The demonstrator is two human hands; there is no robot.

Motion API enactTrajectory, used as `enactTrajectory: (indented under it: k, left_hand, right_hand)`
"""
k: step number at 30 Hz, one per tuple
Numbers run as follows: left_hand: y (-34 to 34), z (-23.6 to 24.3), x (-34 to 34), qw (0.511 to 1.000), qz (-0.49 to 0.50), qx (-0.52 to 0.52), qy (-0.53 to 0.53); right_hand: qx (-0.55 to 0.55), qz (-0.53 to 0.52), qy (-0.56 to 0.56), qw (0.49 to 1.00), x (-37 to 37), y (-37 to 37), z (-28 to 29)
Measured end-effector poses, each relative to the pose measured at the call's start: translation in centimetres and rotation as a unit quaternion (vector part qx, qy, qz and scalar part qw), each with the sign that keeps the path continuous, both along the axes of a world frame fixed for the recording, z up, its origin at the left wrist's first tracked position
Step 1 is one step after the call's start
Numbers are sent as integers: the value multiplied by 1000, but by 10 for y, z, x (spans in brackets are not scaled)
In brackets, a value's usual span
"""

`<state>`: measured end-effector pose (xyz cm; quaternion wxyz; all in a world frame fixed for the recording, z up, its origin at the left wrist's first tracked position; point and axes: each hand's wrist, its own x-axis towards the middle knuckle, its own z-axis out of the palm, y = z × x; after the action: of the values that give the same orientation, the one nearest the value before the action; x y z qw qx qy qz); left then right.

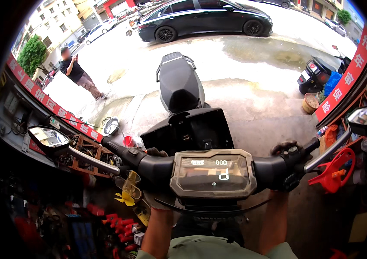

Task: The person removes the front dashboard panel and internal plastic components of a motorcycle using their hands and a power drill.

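The handlebar (153,169) of an electric scooter spans the middle of the head view, with a lit dashboard screen (213,173) at its centre whose symbols appear upside down. My left hand (156,152), in a dark glove, is wrapped round the bar just left of the screen; only its fingertips show beyond the bar. On the right, my gloved right hand (284,147) closes round the bar by the switch cluster, mostly hidden under it. Past the screen lie a black open panel (187,131) and the dark grey seat (180,86).
Mirrors (49,137) stick out at both sides. A yellow propeller-like ornament (126,198) hangs at left; a red plastic part (335,172) is at right. Shelves of parts (88,159) and a bucket (128,141) stand left. Outside are a person (79,71) and black car (203,19).
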<state>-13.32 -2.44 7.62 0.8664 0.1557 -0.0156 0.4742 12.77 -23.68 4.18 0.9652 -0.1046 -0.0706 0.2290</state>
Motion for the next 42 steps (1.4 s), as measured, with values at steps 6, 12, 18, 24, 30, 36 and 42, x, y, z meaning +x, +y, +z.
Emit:
enactTrajectory:
  k: [6, 12, 18, 24, 30, 36, 42]
  left_hand:
    - [53, 10, -10, 999, -28, -36, -26]
    - [107, -3, -25, 998, -22, -38, -54]
    - [150, 29, -17, 989, -45, -43, -135]
    - [172, 26, -10, 972, -68, -104, -198]
    - [172, 35, -3, 977, -49, -140, -154]
    - [159, 61, 13, 928, -174, -92, -318]
    - [169, 67, 40, 912, -226, -98, -329]
  right_hand:
    - [21, -14, -65, 998, 2, 45, 46]
    - [37, 73, -94, 992, 14, 110, 83]
    - [86, 186, -54, 977, 30, 159, 99]
    - [118, 270, 8, 956, 48, 190, 105]
    - [120, 299, 53, 945, 50, 196, 99]
    - [266, 369, 141, 879, 59, 180, 85]
    - [175, 292, 75, 937, 59, 165, 66]
